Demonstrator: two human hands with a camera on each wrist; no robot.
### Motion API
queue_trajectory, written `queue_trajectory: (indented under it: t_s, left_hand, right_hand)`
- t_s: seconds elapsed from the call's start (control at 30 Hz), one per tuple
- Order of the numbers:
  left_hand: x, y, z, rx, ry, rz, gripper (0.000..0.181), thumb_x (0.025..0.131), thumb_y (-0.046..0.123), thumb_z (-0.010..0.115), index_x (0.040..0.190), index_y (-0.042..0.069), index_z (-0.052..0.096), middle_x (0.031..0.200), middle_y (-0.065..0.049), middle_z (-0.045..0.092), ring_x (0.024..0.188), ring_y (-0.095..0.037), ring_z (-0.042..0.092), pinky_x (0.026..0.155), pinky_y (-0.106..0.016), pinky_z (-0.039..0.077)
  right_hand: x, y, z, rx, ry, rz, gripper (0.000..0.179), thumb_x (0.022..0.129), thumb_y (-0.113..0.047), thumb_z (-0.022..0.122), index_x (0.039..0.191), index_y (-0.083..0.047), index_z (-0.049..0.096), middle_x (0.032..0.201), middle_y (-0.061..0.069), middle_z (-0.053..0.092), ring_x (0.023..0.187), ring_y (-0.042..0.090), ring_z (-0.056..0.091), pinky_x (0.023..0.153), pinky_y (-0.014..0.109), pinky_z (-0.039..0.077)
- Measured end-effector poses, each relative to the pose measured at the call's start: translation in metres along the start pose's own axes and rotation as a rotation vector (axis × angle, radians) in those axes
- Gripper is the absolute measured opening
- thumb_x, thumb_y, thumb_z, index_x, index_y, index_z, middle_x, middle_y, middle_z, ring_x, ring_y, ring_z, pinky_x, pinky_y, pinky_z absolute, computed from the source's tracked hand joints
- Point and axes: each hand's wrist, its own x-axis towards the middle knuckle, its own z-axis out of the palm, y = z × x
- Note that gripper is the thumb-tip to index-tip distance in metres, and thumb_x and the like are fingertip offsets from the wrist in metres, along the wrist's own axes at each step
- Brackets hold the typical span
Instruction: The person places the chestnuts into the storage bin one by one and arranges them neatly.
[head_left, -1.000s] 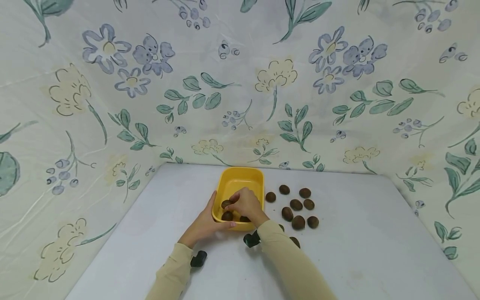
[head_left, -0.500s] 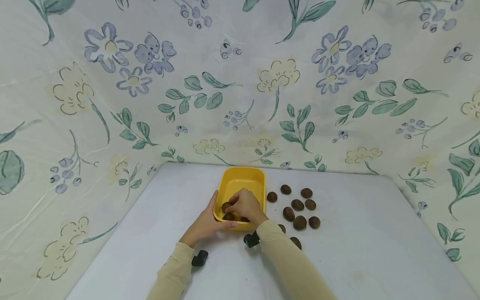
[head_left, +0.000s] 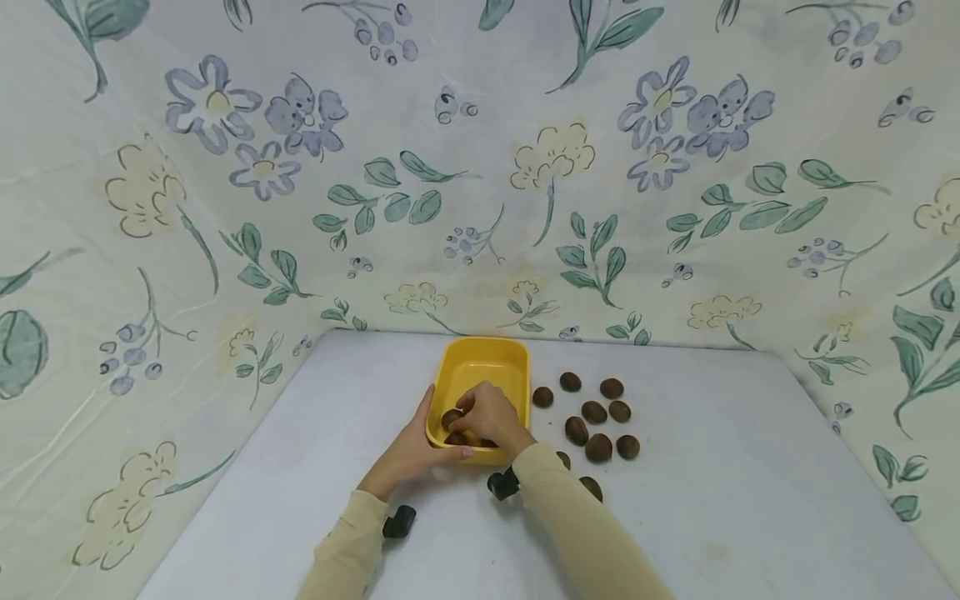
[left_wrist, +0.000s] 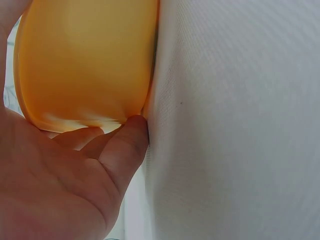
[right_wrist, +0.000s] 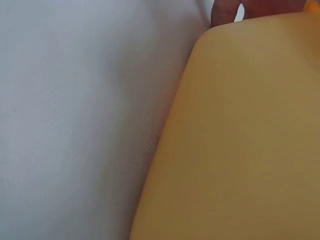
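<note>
A yellow plastic tub (head_left: 491,353) stands in the middle of the table in the head view. My left hand (head_left: 411,452) grips its near left corner, fingers along the left side and thumb across the near side. In the left wrist view those fingers (left_wrist: 131,145) press against the tub's wall by the table. My right hand (head_left: 491,414) reaches inside and pinches a brown chestnut (head_left: 450,419) near the left wall. Another chestnut (head_left: 455,437) lies just below it, partly hidden by the near rim. The right wrist view shows mostly the tub's outer wall (right_wrist: 240,135).
Several loose chestnuts (head_left: 594,412) lie on the white table (head_left: 720,467) to the right of the tub; one (head_left: 591,488) is partly behind the right sleeve (head_left: 577,517). A flowered cloth (head_left: 480,200) rises around the back and sides.
My right hand and the pinched chestnut have shifted slightly toward the tub's near end. The left hand keeps its place on the tub, and the loose chestnuts lie as before.
</note>
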Motion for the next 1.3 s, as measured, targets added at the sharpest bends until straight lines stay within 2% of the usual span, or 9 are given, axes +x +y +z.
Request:
queue_trajectory:
  t_s: [0.13, 0.3, 0.53, 0.73, 0.87, 1.0, 1.2, 1.3]
  left_hand:
    - [0.0, 0.0, 0.0, 0.002, 0.004, 0.001, 0.134, 0.076, 0.055, 0.087, 0.168, 0.017, -0.003, 0.173, -0.018, 0.019, 0.155, -0.042, 0.032, 0.124, -0.065, 0.03]
    - [0.002, -0.002, 0.0, 0.002, 0.0, -0.005, 0.136, 0.075, 0.057, 0.087, 0.168, 0.017, -0.004, 0.173, -0.018, 0.018, 0.156, -0.042, 0.032, 0.123, -0.067, 0.03]
    - [0.002, -0.001, 0.001, 0.007, 0.003, -0.031, 0.136, 0.074, 0.059, 0.087, 0.168, 0.019, -0.003, 0.173, -0.017, 0.019, 0.156, -0.043, 0.031, 0.122, -0.069, 0.029]
    - [0.002, -0.001, 0.001, 0.005, -0.001, -0.038, 0.136, 0.074, 0.058, 0.087, 0.168, 0.019, -0.003, 0.173, -0.017, 0.019, 0.156, -0.043, 0.03, 0.123, -0.069, 0.029]
    - [0.001, -0.001, 0.001, -0.01, 0.0, -0.032, 0.136, 0.074, 0.055, 0.088, 0.168, 0.018, -0.003, 0.173, -0.018, 0.019, 0.157, -0.042, 0.029, 0.124, -0.067, 0.028]
    - [0.002, -0.001, 0.002, -0.02, 0.0, -0.029, 0.136, 0.074, 0.054, 0.088, 0.168, 0.017, -0.003, 0.174, -0.017, 0.018, 0.158, -0.042, 0.028, 0.125, -0.065, 0.027]
    - [0.002, -0.001, 0.003, -0.02, 0.001, -0.028, 0.137, 0.073, 0.053, 0.089, 0.168, 0.018, -0.003, 0.173, -0.018, 0.019, 0.158, -0.041, 0.027, 0.125, -0.065, 0.027]
    - [0.002, -0.001, 0.003, -0.016, 0.001, -0.033, 0.137, 0.073, 0.054, 0.089, 0.168, 0.018, -0.004, 0.173, -0.018, 0.018, 0.158, -0.042, 0.026, 0.125, -0.065, 0.026]
  right_hand:
    - [-0.001, -0.002, -0.002, 0.001, 0.013, -0.025, 0.041, 0.084, -0.026, 0.088, 0.116, -0.004, 0.077, 0.112, 0.01, 0.077, 0.097, 0.022, 0.069, 0.091, 0.039, 0.061]
    - [-0.007, -0.005, -0.013, 0.028, 0.03, -0.05, 0.042, 0.087, -0.026, 0.085, 0.122, -0.005, 0.074, 0.115, 0.01, 0.075, 0.103, 0.023, 0.068, 0.094, 0.038, 0.061]
    - [-0.016, -0.007, -0.041, 0.098, 0.051, -0.075, 0.042, 0.09, -0.025, 0.081, 0.127, -0.008, 0.072, 0.12, 0.01, 0.073, 0.091, 0.02, 0.062, 0.085, 0.032, 0.06]
    - [-0.031, -0.004, -0.071, 0.102, 0.094, -0.098, 0.042, 0.09, -0.025, 0.081, 0.127, -0.008, 0.072, 0.118, 0.01, 0.074, 0.09, 0.021, 0.059, 0.078, 0.028, 0.057]
    - [-0.039, 0.006, -0.089, 0.087, 0.143, -0.129, 0.041, 0.09, -0.024, 0.082, 0.126, -0.007, 0.073, 0.115, 0.011, 0.074, 0.091, 0.021, 0.058, 0.073, 0.025, 0.055]
    - [-0.048, 0.021, -0.107, 0.08, 0.178, -0.107, 0.043, 0.089, -0.024, 0.082, 0.128, -0.008, 0.072, 0.117, 0.012, 0.074, 0.093, 0.023, 0.059, 0.069, 0.025, 0.054]
    - [-0.063, 0.052, -0.131, 0.068, 0.222, -0.052, 0.044, 0.091, -0.026, 0.079, 0.132, -0.011, 0.07, 0.119, 0.013, 0.073, 0.1, 0.025, 0.061, 0.08, 0.028, 0.057]
    - [-0.073, 0.069, -0.141, 0.057, 0.245, -0.043, 0.045, 0.092, -0.027, 0.078, 0.132, -0.01, 0.069, 0.119, 0.014, 0.073, 0.101, 0.027, 0.061, 0.079, 0.029, 0.056]
